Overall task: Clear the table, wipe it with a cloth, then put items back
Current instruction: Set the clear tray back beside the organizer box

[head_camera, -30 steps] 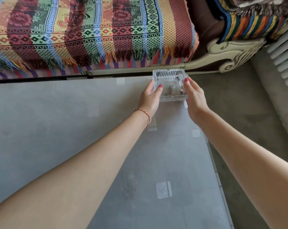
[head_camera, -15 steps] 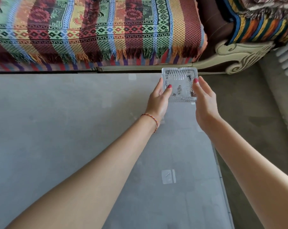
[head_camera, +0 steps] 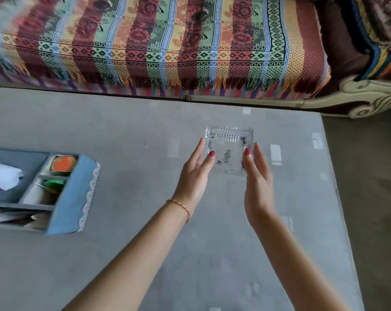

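While both your arms reach forward over the grey table [head_camera: 127, 261], a clear glass ashtray [head_camera: 229, 150] sits between your two hands, toward the far right part of the tabletop. It is square, with ribbed walls and dark ash specks scattered across its floor. Whether its base rests on the table or is held just above it cannot be told from this view.

Your left hand [head_camera: 195, 173] is at the ashtray's left edge, fingers long and nearly straight, thumb tip with red polish lying over the near-left corner. Your right hand [head_camera: 257, 176] mirrors it at the right edge, fingers extended, red-polished thumb against the right wall. The two hands stand apart, with the ashtray filling the gap; contact looks light, from thumbs and fingertips, rather than a wrapped grip. A thin braided bracelet [head_camera: 181, 206] circles your left wrist.

At the left edge of the table stands a blue fabric organizer [head_camera: 75, 194] with white lace trim, well apart from the ashtray. Its compartments hold an orange item [head_camera: 63, 163], a green item [head_camera: 54, 182], and white tissue [head_camera: 2, 176]; this part is blurred, so finer detail is not readable.

Beyond the far table edge runs a sofa under a striped patterned blanket [head_camera: 167, 48] with fringe, and a carved cream sofa frame [head_camera: 369, 97] shows at right. Small pale rectangles show on the table surface near the ashtray.
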